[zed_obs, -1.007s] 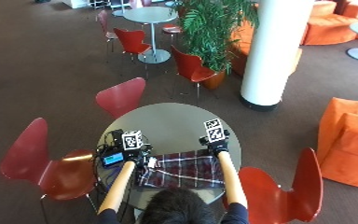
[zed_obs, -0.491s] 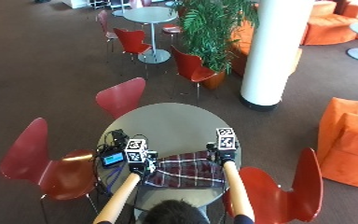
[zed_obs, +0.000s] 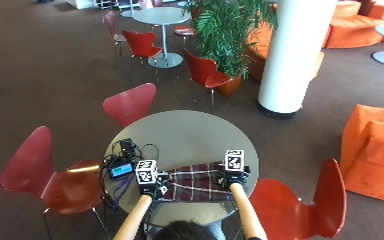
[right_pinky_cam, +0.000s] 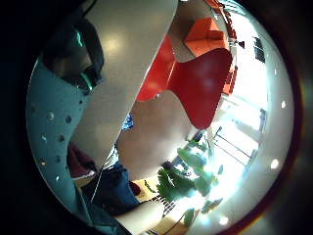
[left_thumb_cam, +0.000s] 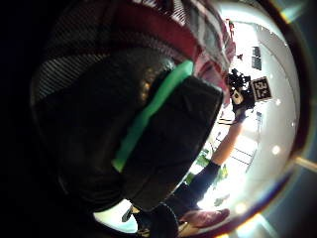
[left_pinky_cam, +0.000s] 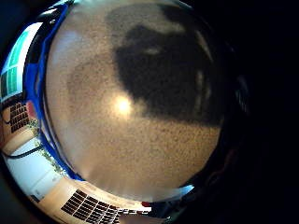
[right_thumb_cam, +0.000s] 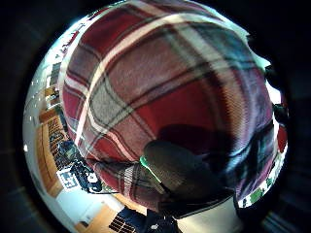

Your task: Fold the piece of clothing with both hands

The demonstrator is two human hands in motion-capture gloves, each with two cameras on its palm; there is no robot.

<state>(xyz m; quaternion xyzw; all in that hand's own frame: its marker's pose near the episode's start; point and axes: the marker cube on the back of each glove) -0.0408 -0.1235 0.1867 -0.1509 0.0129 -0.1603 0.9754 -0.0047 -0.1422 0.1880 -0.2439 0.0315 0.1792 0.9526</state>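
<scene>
A person sat at a round grey counter (zed_obs: 179, 131) with both forearms reaching up over its near edge. A red plaid garment (zed_obs: 195, 181) lay bunched on the near part of the counter, between the two hands. The left hand (zed_obs: 153, 187) sat at the garment's left end and the right hand (zed_obs: 233, 177) at its right end, each touching the cloth.

From the left thumb side, a gloved finger (left_thumb_cam: 148, 144) with a green strip lay curled against the plaid cloth (left_thumb_cam: 163, 25), so the left hand was pinching the garment. The left little finger side showed only the speckled counter top (left_pinky_cam: 140, 140) close under the palm, with a dark shadow across it.

From the right thumb side, the plaid (right_thumb_cam: 165, 92) filled nearly the whole view, and a dark gloved fingertip (right_thumb_cam: 180, 174) pressed into its lower fold, so the right hand was likewise gripping the cloth. The right little finger side looked past the counter edge (right_pinky_cam: 122, 83) to a red chair (right_pinky_cam: 200, 88) beyond.

To the left of the garment, a small black device with a blue screen (zed_obs: 120, 170) and a tangle of cables (zed_obs: 129, 150) lay on the counter. Red chairs (zed_obs: 42, 175) stood around it, one to the left, one on the far side and one at the right.
</scene>
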